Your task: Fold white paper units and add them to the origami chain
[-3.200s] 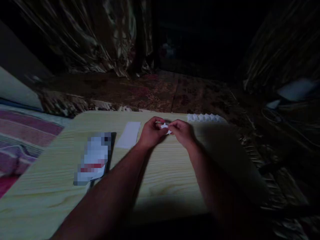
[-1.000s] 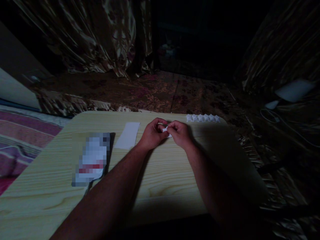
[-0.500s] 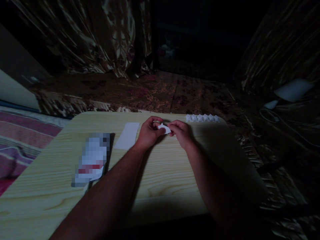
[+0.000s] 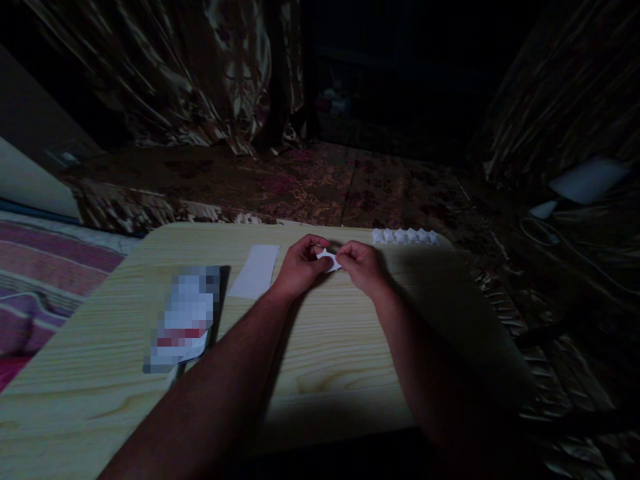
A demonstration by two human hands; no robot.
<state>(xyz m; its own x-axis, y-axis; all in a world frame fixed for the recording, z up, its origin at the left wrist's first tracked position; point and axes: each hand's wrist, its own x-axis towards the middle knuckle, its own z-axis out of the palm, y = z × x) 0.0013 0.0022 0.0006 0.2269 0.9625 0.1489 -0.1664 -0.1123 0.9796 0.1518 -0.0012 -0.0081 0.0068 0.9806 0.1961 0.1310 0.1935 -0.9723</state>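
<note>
Over the far middle of a light wooden table (image 4: pixel 330 347), my left hand (image 4: pixel 299 268) and my right hand (image 4: pixel 364 267) pinch a small white folded paper piece (image 4: pixel 329 259) between their fingertips. Both hands are closed on it from opposite sides. Just left of my left hand a white paper strip (image 4: pixel 255 270) lies flat. At the table's far right edge sits a row of several small white folded paper pieces (image 4: pixel 406 236).
A dark flat object with a blurred white and red face (image 4: pixel 183 317) lies on the table's left half. Striped bedding (image 4: pixel 40 280) is at the left. Dark patterned cloth (image 4: pixel 300 180) lies beyond the table. A white object and cables (image 4: pixel 575 193) rest at the right.
The hands have stayed in the same spot, with the fingers shifting slightly on the small paper piece, which has turned a little between them.
</note>
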